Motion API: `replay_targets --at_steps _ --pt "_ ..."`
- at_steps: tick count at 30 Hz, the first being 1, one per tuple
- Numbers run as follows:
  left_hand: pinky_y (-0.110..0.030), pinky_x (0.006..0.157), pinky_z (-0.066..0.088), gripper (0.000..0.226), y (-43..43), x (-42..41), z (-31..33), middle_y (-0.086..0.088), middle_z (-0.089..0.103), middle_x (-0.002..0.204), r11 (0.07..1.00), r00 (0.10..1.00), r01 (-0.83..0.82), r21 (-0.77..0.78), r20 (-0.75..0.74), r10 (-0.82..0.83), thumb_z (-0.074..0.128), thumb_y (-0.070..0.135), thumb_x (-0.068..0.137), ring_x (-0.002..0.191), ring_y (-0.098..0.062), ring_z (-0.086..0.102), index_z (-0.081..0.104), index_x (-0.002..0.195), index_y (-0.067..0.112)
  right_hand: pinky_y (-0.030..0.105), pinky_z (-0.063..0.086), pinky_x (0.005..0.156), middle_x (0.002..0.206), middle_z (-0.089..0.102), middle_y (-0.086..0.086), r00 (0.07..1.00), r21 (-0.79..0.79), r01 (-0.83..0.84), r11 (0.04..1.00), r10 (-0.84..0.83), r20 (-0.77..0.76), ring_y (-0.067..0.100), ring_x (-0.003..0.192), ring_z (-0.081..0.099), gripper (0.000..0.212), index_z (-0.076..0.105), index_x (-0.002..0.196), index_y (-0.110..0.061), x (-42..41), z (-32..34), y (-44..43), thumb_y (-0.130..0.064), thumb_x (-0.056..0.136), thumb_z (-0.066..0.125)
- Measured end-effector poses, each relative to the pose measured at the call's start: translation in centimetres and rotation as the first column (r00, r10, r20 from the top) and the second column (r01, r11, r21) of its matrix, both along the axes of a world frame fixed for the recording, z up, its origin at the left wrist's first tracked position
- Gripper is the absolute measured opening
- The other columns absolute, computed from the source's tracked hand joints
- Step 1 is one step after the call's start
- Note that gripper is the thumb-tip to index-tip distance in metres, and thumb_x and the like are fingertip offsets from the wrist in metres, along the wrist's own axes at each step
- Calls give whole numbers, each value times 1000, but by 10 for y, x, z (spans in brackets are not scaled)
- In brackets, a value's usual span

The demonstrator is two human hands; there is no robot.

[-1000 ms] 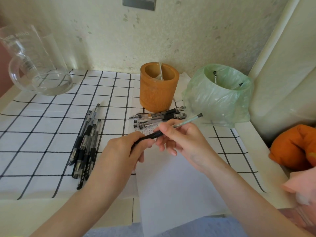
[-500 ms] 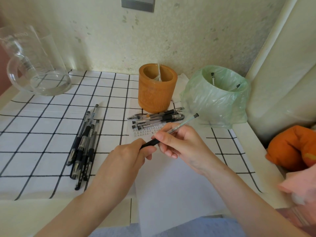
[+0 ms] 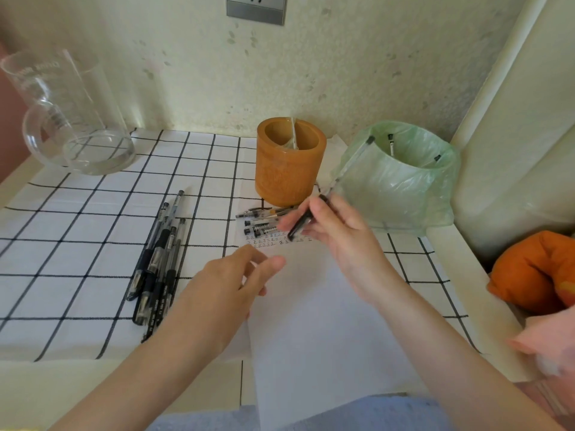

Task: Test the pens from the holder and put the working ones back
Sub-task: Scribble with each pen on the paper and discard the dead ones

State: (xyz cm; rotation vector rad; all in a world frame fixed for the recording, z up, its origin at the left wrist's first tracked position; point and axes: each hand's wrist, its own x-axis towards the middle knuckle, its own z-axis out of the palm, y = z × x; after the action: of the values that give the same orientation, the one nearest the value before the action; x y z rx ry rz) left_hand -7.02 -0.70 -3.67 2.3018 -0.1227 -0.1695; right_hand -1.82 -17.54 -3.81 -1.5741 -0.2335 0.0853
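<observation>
My right hand (image 3: 334, 234) pinches a clear pen with a black grip (image 3: 337, 181), tip down over the scribbled top of a white paper sheet (image 3: 326, 331), its far end leaning toward the green bag. My left hand (image 3: 230, 284) hovers over the sheet's left edge, fingers loosely spread, holding nothing. The orange wooden holder (image 3: 287, 178) stands behind, with one thin clear piece inside. A few pens (image 3: 261, 220) lie in front of the holder. A bundle of several black pens (image 3: 158, 259) lies on the checked cloth to the left.
A bin lined with a green plastic bag (image 3: 404, 188) stands right of the holder, pens sticking out of it. A glass jug (image 3: 65, 119) is at the back left. An orange cushion (image 3: 538, 269) lies at the right. The wall is close behind.
My left hand let go of the pen's black end and drew back toward me. My right hand swung the pen more upright and lifted it toward the green bag.
</observation>
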Motion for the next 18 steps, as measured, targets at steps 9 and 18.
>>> replay_targets --at_steps 9,18 --pt "-27 59 43 14 36 9 -17 4 58 87 886 939 -206 415 340 59 54 27 89 71 -17 55 62 95 17 22 33 81 96 47 8 968 -733 158 662 44 248 23 96 46 28 64 118 -15 35 -18 -30 -8 96 50" --pt "-45 58 50 27 53 8 -34 -17 61 89 757 922 -255 602 387 3 79 10 65 76 -37 57 67 88 3 29 25 109 141 39 17 869 -725 462 511 -97 485 31 132 32 45 57 128 -8 48 -33 -21 11 88 52"
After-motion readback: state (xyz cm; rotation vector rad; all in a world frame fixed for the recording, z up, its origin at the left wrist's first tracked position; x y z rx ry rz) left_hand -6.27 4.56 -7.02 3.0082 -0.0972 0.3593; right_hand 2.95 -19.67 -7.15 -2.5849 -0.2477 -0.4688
